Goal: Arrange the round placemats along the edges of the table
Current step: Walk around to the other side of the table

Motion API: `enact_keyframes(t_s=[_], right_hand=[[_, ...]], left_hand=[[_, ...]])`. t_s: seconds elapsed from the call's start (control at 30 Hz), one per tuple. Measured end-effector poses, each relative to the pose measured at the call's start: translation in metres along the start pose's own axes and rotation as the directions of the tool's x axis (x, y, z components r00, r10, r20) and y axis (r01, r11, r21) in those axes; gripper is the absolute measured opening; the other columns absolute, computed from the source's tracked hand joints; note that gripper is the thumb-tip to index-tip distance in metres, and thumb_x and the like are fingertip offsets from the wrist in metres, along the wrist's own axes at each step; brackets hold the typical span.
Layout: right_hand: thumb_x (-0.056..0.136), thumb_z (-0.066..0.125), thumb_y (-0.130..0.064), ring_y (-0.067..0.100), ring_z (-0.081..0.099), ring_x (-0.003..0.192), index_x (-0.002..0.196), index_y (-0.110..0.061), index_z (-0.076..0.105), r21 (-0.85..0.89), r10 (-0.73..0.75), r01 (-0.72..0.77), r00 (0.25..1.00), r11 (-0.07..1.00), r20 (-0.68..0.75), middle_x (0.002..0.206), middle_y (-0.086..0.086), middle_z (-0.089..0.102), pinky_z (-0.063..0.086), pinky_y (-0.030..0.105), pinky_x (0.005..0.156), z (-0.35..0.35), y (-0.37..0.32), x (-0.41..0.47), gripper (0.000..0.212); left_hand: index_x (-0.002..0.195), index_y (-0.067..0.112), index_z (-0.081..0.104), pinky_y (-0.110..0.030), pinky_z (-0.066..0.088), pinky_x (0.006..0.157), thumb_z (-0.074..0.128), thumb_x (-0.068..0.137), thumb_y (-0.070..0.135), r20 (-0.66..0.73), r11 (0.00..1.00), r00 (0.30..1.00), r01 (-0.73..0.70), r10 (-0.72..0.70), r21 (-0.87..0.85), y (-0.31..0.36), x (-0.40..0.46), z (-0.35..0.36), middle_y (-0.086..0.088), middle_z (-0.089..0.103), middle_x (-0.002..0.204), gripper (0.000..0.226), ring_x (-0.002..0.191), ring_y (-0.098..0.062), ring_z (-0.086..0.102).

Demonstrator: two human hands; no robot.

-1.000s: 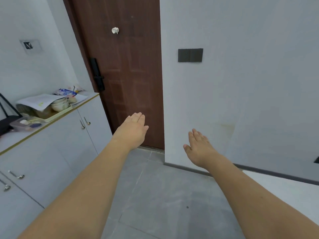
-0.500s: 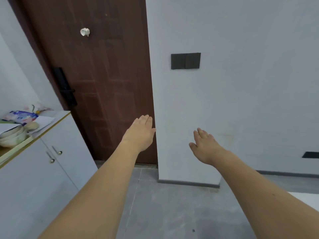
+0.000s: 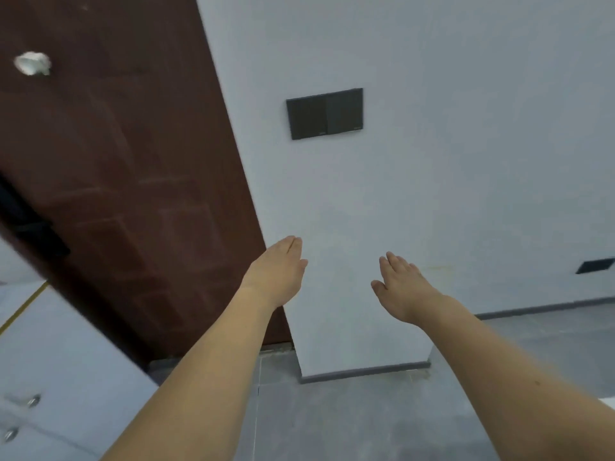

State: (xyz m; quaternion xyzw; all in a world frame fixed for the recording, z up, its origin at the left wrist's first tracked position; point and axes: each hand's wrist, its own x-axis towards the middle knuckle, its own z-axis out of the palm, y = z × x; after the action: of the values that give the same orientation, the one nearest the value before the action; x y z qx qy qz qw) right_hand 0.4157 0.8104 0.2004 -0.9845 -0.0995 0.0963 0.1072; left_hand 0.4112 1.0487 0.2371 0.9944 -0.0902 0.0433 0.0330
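Meanwhile the view had swung to the right and tilted over the last second: the white wall (image 3: 432,194) filled most of the frame, the brown door (image 3: 116,194) leaned across the left, and the cabinet top with its bowls and papers had slid out of sight, leaving only a blurred strip of white cabinet (image 3: 66,377) with two metal handles at the lower left. No round placemats and no desk showed anywhere, so the task's things lay outside the view; my reading was that the person was turning to find them and no arranging had begun from what could be seen.

Grey floor tiles (image 3: 332,420) ran ahead to the wall's dark skirting. A black switch plate (image 3: 325,113) sat on the wall above the hands.

Both arms stayed stretched forward. The left hand (image 3: 278,274) was flat with its fingers together and straight, holding nothing; the right hand (image 3: 404,289) was flat too, fingers slightly spread, empty. Nothing stood between the hands and the wall corner ahead.
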Motion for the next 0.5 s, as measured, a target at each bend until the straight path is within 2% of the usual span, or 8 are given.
enact_keyframes(t_s=[0.2, 0.33, 0.5], right_hand=[[0.102, 0.02, -0.034, 0.024, -0.004, 0.149, 0.152, -0.003, 0.002, 0.031, 0.211, -0.21, 0.977, 0.977, -0.01, 0.161, 0.013, -0.004, 0.002, 0.039, 0.121, -0.002, 0.041, 0.038, 0.061], [0.102, 0.02, -0.034, 0.024, -0.004, 0.149, 0.152, -0.003, 0.002, 0.064, 0.352, -0.351, 0.936, 0.934, 0.0, 0.161, 0.012, -0.004, 0.001, 0.039, 0.121, -0.009, 0.085, 0.052, 0.061], [0.103, 0.019, -0.034, 0.025, -0.005, 0.149, 0.152, -0.003, 0.001, 0.089, 0.496, -0.494, 0.868, 0.865, 0.002, 0.161, 0.013, -0.005, 0.0, 0.039, 0.121, -0.022, 0.15, 0.064, 0.061]], left_hand=[[0.153, 0.012, 0.019, -0.032, 0.023, 0.117, 0.026, 0.105, 0.033, -0.014, 0.964, 0.966, -0.26, 0.259, -0.058, 0.025, 0.105, 0.024, -0.001, 0.019, 0.162, 0.053, 0.148, -0.017, 0.019], [0.153, 0.012, 0.02, -0.033, 0.029, 0.113, 0.026, 0.105, 0.033, -0.013, 0.896, 0.904, -0.425, 0.427, -0.126, 0.071, 0.16, 0.042, 0.0, 0.019, 0.161, 0.052, 0.147, -0.015, 0.022], [0.153, 0.012, 0.018, -0.03, 0.026, 0.114, 0.025, 0.105, 0.033, -0.021, 0.817, 0.826, -0.561, 0.564, -0.13, 0.136, 0.227, 0.057, 0.0, 0.017, 0.162, 0.053, 0.148, -0.014, 0.018]])
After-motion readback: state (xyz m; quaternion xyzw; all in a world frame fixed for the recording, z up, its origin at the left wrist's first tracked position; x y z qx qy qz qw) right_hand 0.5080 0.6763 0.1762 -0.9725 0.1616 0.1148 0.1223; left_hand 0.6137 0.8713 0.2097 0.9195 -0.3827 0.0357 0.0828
